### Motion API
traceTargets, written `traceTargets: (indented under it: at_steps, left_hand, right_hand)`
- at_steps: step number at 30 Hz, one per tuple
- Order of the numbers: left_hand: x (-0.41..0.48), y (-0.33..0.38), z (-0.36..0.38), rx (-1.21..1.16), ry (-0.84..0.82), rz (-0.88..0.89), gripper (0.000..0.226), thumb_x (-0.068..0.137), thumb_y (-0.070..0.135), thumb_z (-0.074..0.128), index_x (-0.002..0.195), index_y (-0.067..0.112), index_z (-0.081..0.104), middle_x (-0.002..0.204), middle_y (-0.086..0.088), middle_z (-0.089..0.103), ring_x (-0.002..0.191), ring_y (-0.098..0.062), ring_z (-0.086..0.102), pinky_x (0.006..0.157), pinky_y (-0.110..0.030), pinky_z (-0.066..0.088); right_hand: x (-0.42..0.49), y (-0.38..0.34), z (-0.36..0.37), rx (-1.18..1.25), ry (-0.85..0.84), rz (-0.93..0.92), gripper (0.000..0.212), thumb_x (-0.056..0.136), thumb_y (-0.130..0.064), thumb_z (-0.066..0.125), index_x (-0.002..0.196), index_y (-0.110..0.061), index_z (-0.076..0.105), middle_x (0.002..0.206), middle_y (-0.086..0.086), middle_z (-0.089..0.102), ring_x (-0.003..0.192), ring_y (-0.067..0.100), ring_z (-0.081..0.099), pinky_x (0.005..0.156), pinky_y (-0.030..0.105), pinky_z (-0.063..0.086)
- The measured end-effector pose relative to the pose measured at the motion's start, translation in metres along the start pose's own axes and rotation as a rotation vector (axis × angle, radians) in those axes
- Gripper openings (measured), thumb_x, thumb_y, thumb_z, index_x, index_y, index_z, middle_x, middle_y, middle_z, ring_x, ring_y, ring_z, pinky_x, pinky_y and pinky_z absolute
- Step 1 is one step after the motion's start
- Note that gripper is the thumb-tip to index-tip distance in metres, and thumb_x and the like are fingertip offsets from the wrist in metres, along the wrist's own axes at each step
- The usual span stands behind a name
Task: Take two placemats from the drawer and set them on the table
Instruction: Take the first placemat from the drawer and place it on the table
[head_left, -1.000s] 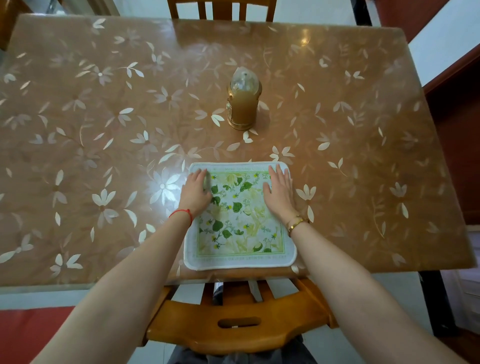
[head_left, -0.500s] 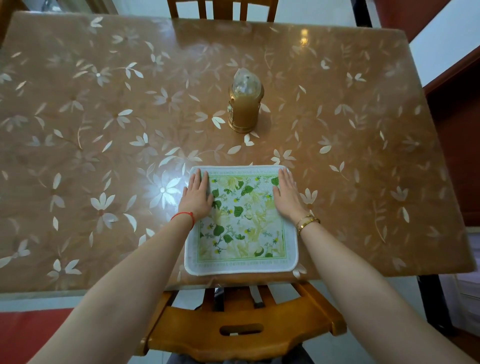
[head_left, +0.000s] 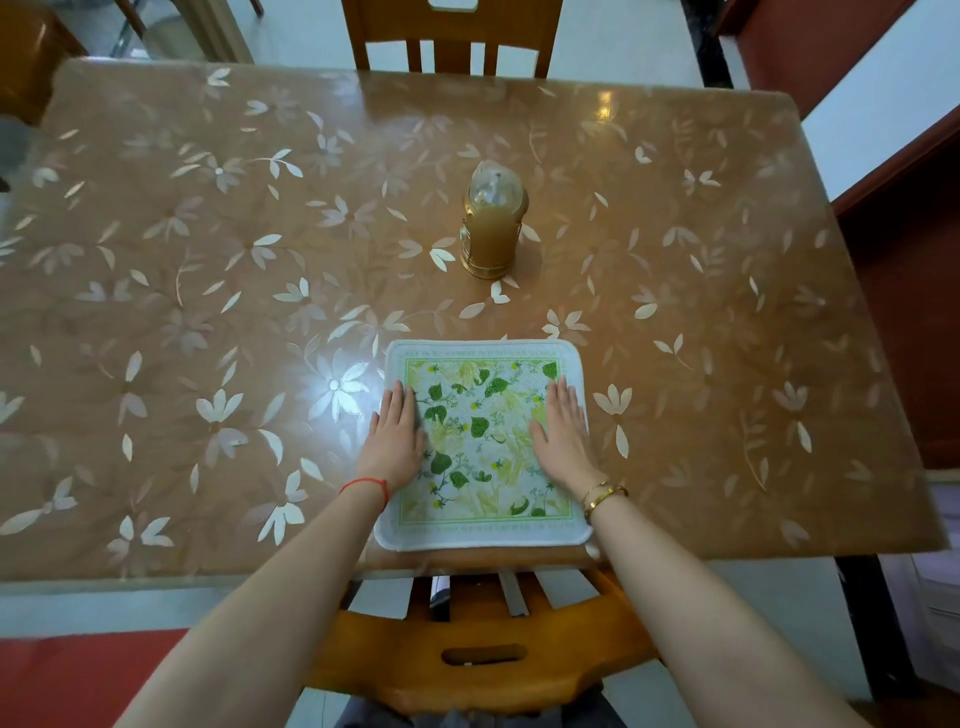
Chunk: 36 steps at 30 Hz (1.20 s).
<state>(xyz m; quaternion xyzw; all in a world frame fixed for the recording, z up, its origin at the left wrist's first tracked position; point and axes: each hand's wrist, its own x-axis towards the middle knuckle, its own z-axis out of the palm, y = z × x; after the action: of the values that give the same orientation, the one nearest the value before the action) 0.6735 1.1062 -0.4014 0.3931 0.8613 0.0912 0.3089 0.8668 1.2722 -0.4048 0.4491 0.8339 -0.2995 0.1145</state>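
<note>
A white placemat (head_left: 483, 447) with a green leaf print lies flat at the near edge of the brown flower-patterned table (head_left: 208, 291). My left hand (head_left: 395, 436) rests palm down on the mat's left edge, fingers straight and together. My right hand (head_left: 563, 436) lies palm down on its right edge in the same way. Neither hand grips anything. I see only this one placemat, and no drawer is in view.
A gold-coloured jar (head_left: 492, 228) with a clear domed lid stands mid-table, beyond the mat. One wooden chair (head_left: 467, 660) is tucked under the near edge below my arms, another chair (head_left: 452, 36) stands at the far side. A dark red cabinet (head_left: 914, 291) is on the right.
Both hands have slid back toward me along the mat's side edges. The view has tipped so the far chair shows.
</note>
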Motion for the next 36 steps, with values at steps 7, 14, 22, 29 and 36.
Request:
traceTargets:
  at_steps: [7, 14, 22, 29, 36]
  left_hand:
    - [-0.02, -0.006, 0.005, -0.039, -0.028, -0.065, 0.063, 0.104, 0.022, 0.028, 0.154, 0.005, -0.008, 0.164, -0.009, -0.012, 0.152, -0.023, -0.007, 0.124, -0.04, 0.007]
    - [-0.058, -0.01, 0.02, -0.03, -0.032, -0.066, 0.066, 0.104, 0.025, 0.028, 0.153, 0.005, -0.01, 0.163, -0.01, -0.015, 0.152, -0.025, -0.007, 0.122, -0.041, 0.003]
    - [-0.077, -0.011, 0.027, 0.01, -0.072, -0.059, 0.061, 0.105, 0.02, 0.024, 0.154, 0.007, -0.009, 0.163, -0.007, -0.015, 0.151, -0.023, -0.01, 0.122, -0.042, 0.003]
    - [-0.094, -0.004, 0.031, -0.052, -0.114, -0.075, 0.063, 0.102, 0.018, 0.032, 0.154, 0.001, 0.0, 0.164, -0.013, -0.006, 0.151, -0.03, 0.0, 0.122, -0.047, 0.012]
    - [-0.122, 0.009, 0.044, -0.091, -0.169, -0.094, 0.068, 0.103, 0.018, 0.033, 0.152, -0.001, -0.01, 0.162, -0.014, -0.016, 0.151, -0.028, -0.009, 0.123, -0.039, 0.005]
  right_hand:
    - [-0.012, 0.013, -0.004, 0.067, -0.053, 0.003, 0.063, 0.104, -0.028, 0.026, 0.154, -0.011, -0.01, 0.161, 0.002, -0.02, 0.148, 0.014, -0.018, 0.121, 0.031, -0.007]
    - [-0.047, 0.019, 0.011, 0.068, -0.099, -0.005, 0.066, 0.104, -0.032, 0.027, 0.153, -0.012, -0.012, 0.159, -0.001, -0.024, 0.148, 0.014, -0.02, 0.121, 0.033, -0.007]
    - [-0.067, 0.031, 0.001, 0.084, -0.203, -0.012, 0.062, 0.105, -0.035, 0.022, 0.154, -0.012, -0.008, 0.161, 0.0, -0.018, 0.149, 0.013, -0.015, 0.121, 0.031, -0.005]
    - [-0.093, 0.031, 0.005, 0.132, -0.251, 0.035, 0.064, 0.105, -0.038, 0.021, 0.154, -0.009, -0.007, 0.161, 0.004, -0.02, 0.148, 0.016, -0.018, 0.122, 0.035, -0.005]
    - [-0.116, 0.029, 0.013, 0.081, -0.308, 0.031, 0.065, 0.105, -0.037, 0.02, 0.153, -0.006, -0.012, 0.159, 0.009, -0.025, 0.148, 0.021, -0.02, 0.12, 0.036, -0.006]
